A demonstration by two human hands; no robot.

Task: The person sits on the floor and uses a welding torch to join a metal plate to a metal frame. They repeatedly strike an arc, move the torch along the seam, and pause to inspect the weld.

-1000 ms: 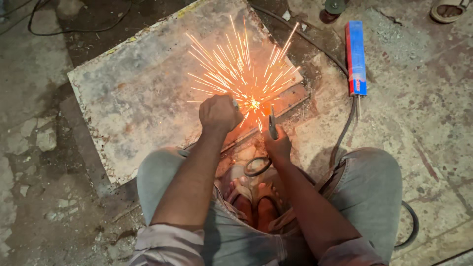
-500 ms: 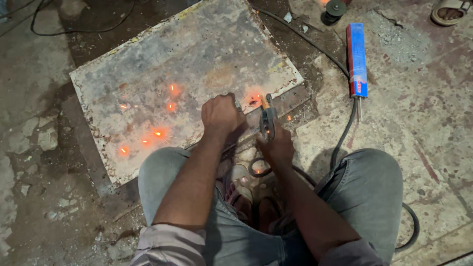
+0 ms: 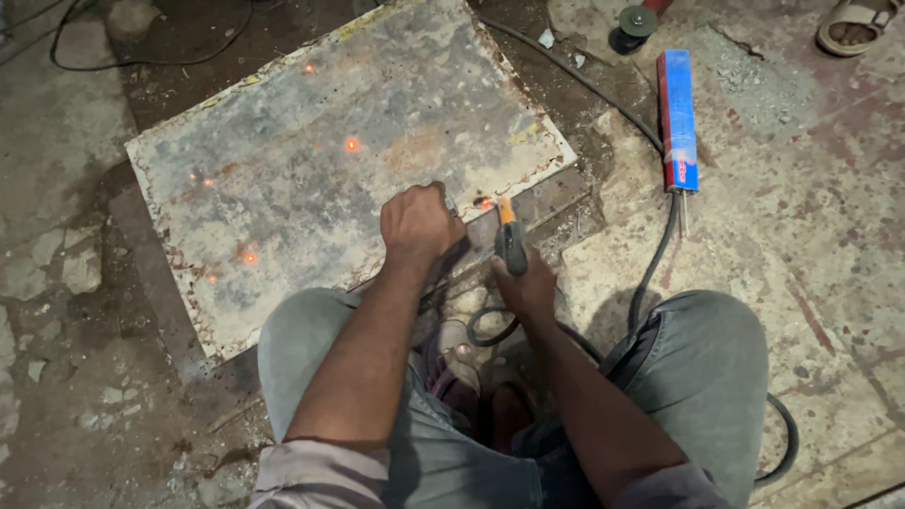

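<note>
Two hands work at the near edge of the worn slab (image 3: 311,160): the left hand (image 3: 419,221) is fisted on the small workpiece, the right hand (image 3: 528,287) clamps the electrode holder (image 3: 511,240), glowing tip lifted. Seemingly between welds; restriking needs steady aim.

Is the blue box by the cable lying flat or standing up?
Lying flat. The blue box rests lengthwise on the floor, its long side facing up.

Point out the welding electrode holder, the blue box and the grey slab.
Dark welding electrode holder (image 3: 512,247), head view, its body.
Long blue cardboard box (image 3: 680,118), head view, its top face.
Flat grey stone slab (image 3: 330,160), head view, bare middle.
</note>
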